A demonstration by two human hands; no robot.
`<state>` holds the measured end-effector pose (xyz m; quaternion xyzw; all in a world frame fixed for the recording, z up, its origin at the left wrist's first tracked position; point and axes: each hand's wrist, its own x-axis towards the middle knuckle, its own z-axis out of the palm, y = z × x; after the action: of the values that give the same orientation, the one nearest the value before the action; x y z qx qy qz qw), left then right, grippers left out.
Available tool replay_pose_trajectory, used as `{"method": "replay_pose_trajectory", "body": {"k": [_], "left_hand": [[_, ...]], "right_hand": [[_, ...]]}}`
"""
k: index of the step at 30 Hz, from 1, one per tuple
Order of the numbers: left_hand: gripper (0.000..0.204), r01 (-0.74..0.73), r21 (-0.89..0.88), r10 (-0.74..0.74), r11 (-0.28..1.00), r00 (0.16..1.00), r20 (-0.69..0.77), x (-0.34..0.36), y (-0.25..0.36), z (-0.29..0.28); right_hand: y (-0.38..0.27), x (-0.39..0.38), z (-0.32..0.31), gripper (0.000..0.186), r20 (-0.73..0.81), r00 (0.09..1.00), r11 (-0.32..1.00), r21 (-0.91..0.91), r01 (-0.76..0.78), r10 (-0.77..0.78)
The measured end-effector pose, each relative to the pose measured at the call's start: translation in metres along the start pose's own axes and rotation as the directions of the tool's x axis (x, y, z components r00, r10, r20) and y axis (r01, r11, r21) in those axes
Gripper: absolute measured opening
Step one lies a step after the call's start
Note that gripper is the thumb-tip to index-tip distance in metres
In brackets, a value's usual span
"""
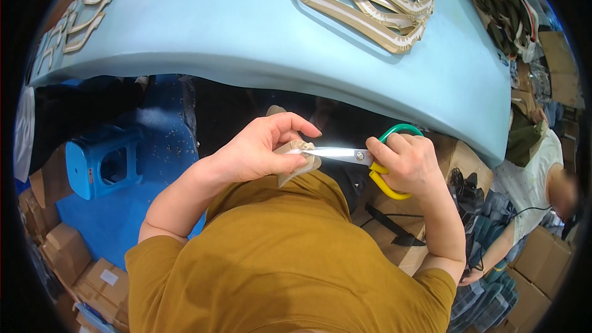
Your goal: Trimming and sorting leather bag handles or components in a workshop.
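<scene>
In front of my body, below the edge of the light-blue covered table (234, 31), my right hand (404, 163) is wrapped round the handles of a pair of scissors (339, 153). One handle loop is green, the other yellow. The blades point left and their tips meet a small beige fabric strip (299, 163). My left hand (265, 148) pinches this strip between thumb and fingers, its index finger raised and curved. Part of the strip hangs below my thumb. Whether the blades have cut into it I cannot tell.
Beige and white curved fabric strips (370, 15) lie piled on the table, with several more strips (86, 28) at the far left. A blue stool (92, 163) stands on the blue floor at left. Cardboard boxes (102, 283) flank both sides. Another person (530, 191) works at right.
</scene>
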<state>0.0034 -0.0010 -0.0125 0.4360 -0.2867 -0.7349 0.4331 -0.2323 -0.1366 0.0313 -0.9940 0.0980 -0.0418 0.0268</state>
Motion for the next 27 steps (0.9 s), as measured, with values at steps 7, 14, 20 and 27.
{"method": "replay_pose_trajectory", "body": {"k": [7,14,20,27], "left_hand": [[0.029,0.015,-0.164,-0.032,0.986,0.994,-0.1,-0.002,0.004,0.007],[0.016,-0.087,-0.304,0.067,0.949,0.995,-0.077,0.01,-0.007,0.014],[0.01,-0.178,-0.133,0.152,0.975,0.971,-0.186,0.019,-0.013,0.016],[0.006,-0.268,0.323,0.376,0.907,0.863,-0.338,0.035,-0.025,0.024]], "right_hand": [[-0.014,0.008,0.008,0.032,-0.111,0.934,0.799,0.559,-0.223,0.338],[-0.058,0.021,0.048,0.041,0.191,0.841,0.016,0.973,-0.23,0.506],[-0.06,0.027,0.057,0.034,0.145,0.828,-0.109,0.989,-0.102,0.541],[-0.062,0.039,0.062,0.029,-0.046,0.802,0.302,0.938,-0.17,0.596]]}}
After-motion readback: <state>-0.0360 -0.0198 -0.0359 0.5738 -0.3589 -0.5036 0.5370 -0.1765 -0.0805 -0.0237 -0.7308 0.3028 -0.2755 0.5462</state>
